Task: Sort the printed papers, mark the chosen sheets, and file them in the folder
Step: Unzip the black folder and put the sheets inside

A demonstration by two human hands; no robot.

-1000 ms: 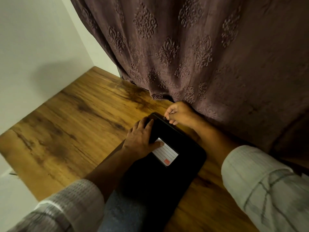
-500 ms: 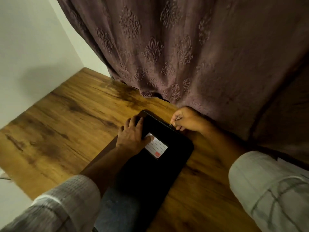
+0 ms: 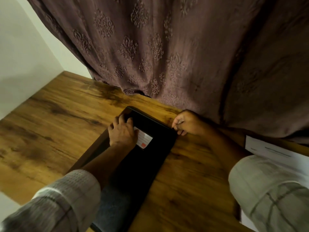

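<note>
Black folder lies flat on wooden surface, long axis running from near edge toward curtain; far end stops just short of the curtain hem. White lined label with a red mark sits on the cover, far half.

Left hand: palm down on the cover, pressing, thumb side overlapping the label's left edge. Fingers reach to the folder's far left corner, slightly bent, not wrapped round anything. Grip spread.

Right hand: at the folder's far right corner, knuckles toward the curtain. Grip pinched together, thumb and forefinger closed on the folder's edge there. A small dark bit shows at the pinch; too small to identify.

Printed sheet: white, on the surface at right, well apart from the folder, partly covered by the right sleeve. Text lines visible, not legible.

Left sleeve light, rolled at the forearm. White wall at left.
</note>
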